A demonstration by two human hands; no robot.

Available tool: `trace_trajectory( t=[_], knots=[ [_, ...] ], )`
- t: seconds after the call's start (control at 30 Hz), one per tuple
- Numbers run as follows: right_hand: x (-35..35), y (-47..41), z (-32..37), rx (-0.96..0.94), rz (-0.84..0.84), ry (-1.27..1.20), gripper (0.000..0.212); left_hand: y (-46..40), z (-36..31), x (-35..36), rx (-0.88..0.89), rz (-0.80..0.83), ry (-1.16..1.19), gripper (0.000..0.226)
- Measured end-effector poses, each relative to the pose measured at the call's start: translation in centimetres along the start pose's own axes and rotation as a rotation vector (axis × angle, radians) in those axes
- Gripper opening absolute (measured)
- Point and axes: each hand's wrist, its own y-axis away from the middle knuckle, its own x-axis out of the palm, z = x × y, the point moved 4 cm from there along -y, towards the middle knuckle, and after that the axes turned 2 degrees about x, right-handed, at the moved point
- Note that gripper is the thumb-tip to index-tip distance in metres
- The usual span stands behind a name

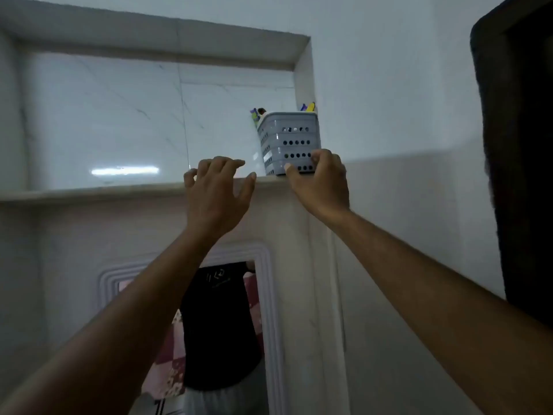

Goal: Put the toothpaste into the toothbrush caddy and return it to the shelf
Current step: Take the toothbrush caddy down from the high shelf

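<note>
Caddy on the shelf, both hands raised

At frame centre the left hand (pixel 217 190) hovers with fingers spread, grasping nothing, by the shelf (pixel 89 191) edge; right of it the right hand (pixel 318 178) grips the grey toothbrush caddy (pixel 288 139) low down, standing upright at the shelf's right end.

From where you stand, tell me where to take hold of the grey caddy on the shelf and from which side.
Take the caddy low on its perforated walls, near the base, coming from the front edge of the shelf. It stands upright in the niche's right corner, so the right side and back are walled off. The right hand already pinches that lower front corner; the left hand is free to steady the open left side.
</note>
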Motion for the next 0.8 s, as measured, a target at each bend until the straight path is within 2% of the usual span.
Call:
trace_trajectory(
  t=[0.17, 0.27, 0.43, 0.57, 0.7, 0.8],
  knots=[
    [1.2, -2.2, 0.1, 0.063, -0.036, 0.248, 0.106, -0.9, 1.2, 2.1, -0.078, 0.024, -0.046, 0.054],
    [2.2, -2.6, 0.3, 0.095, -0.069, 0.292, 0.121, -0.9, 1.1, 2.9, -0.066, -0.039, -0.113, 0.054],
    [2.6, -2.9, 0.3, 0.137, -0.181, 0.203, 0.117, -1.1, 1.4, 3.3, -0.064, -0.053, -0.109, 0.052],
    [2.1, -1.3, 1.1, 0.019, -0.293, 0.043, 0.117, -0.8, 1.4, 3.2, -0.034, -0.058, -0.126, 0.053],
    [0.9, -1.5, 2.9, 0.002, -0.282, -0.091, 0.136, -0.9, 1.3, 3.1, -0.043, -0.04, -0.129, 0.055],
    [-0.2, -1.7, 3.8, -0.004, -0.258, -0.151, 0.131, -0.8, 1.3, 2.9, -0.047, -0.019, -0.098, 0.055]
  ],
)
